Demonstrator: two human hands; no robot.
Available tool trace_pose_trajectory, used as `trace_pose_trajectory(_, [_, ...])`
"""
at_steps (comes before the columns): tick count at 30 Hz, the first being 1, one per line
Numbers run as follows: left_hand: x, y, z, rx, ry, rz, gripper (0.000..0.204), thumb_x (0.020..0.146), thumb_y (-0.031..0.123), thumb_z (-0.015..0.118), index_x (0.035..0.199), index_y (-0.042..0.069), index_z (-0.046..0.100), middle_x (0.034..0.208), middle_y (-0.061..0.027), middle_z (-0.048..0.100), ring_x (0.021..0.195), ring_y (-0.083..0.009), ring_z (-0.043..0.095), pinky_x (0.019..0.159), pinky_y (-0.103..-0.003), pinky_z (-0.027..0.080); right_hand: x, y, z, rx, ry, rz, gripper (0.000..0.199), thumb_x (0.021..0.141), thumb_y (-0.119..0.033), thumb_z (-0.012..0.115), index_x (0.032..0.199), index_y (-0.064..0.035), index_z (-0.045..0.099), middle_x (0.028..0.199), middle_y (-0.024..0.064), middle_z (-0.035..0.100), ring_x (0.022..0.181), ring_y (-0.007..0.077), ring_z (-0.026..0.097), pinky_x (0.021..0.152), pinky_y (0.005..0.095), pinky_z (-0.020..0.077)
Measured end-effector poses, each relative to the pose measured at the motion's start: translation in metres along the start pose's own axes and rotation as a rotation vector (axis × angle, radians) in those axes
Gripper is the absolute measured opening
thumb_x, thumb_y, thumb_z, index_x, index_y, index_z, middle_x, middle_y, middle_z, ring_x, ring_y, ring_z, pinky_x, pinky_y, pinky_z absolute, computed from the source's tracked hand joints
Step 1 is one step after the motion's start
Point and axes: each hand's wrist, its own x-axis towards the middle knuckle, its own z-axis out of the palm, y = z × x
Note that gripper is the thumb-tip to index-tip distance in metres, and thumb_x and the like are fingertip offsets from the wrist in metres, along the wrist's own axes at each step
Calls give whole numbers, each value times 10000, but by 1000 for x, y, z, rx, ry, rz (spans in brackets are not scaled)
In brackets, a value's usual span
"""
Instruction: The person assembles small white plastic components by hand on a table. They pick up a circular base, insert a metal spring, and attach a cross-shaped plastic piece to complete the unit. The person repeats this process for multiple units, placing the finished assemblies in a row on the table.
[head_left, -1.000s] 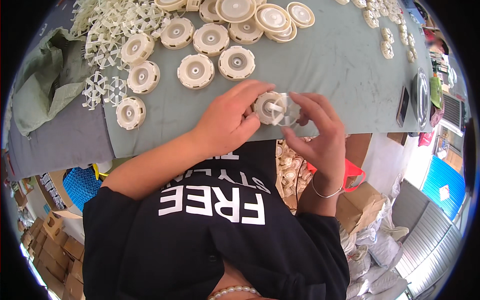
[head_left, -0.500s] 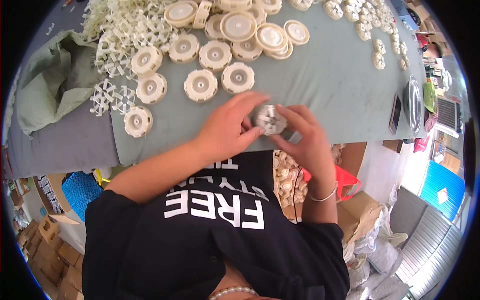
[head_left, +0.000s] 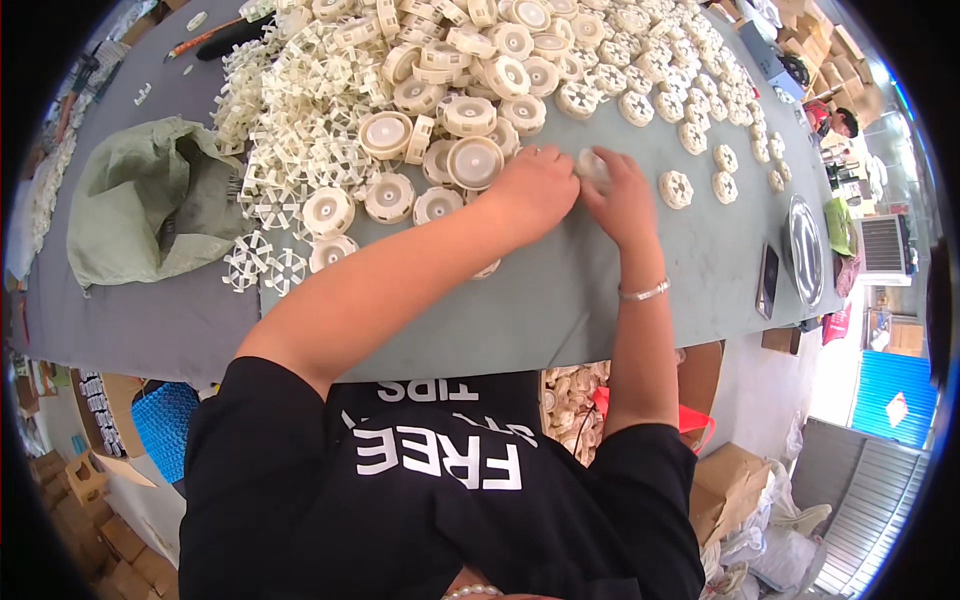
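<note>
Out over the middle of the table, my left hand point(head_left: 538, 188) has its fingers curled beside the pile of cream round caps. Whatever it may hold is hidden. My right hand point(head_left: 622, 200) is next to it, fingers closed on a whitish, translucent round piece point(head_left: 592, 168), blurred and partly covered. By my left forearm lie several cream caps with domed centres, one a loose cap point(head_left: 389, 197). To the right of my right hand, a spoked round part point(head_left: 676, 189) lies on the green-grey cloth.
White spider-shaped plastic pieces point(head_left: 310, 150) are heaped at the left, beside an open green sack point(head_left: 140, 215). Spoked parts spread across the far right. A phone point(head_left: 767, 280) and an oval metal tray point(head_left: 804, 245) lie at the right edge. Below the table is a carton of cream parts point(head_left: 570, 405).
Both hands have moved forward to the caps. The spoked part they held is gone from them, and one more lies on the cloth at the right. My view has shifted farther over the table.
</note>
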Motion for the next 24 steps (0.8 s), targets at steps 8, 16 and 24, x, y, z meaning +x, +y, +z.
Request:
trace_pose_trajectory(8, [19, -24, -7, -118, 189, 29, 167, 915, 232, 705, 980, 83, 742, 984, -110, 709, 956, -295, 707, 735, -438, 587, -125, -24, -13, 285, -137, 242, 313, 1028, -210, 661, 1290, -48, 716, 1091, 162, 729, 895, 311, 716, 810, 412, 575])
trace_pose_trajectory(16, [-157, 66, -73, -954, 48, -471, 384, 922, 331, 761, 1187, 60, 701, 1012, -143, 729, 924, -354, 709, 785, -467, 562, -166, -132, -27, 554, -98, -253, 568, 822, -140, 887, 1344, -37, 688, 1390, 191, 611, 1300, 372, 618, 1034, 440, 560])
trace_pose_trajectory(24, [-225, 50, -77, -403, 207, -422, 397, 913, 362, 801, 1153, 61, 702, 1055, -110, 710, 1037, -343, 690, 879, -466, 554, -183, -159, 23, 563, -313, -281, 669, 797, -187, 900, 1401, -36, 655, 1422, 188, 600, 1220, 372, 656, 1015, 459, 558])
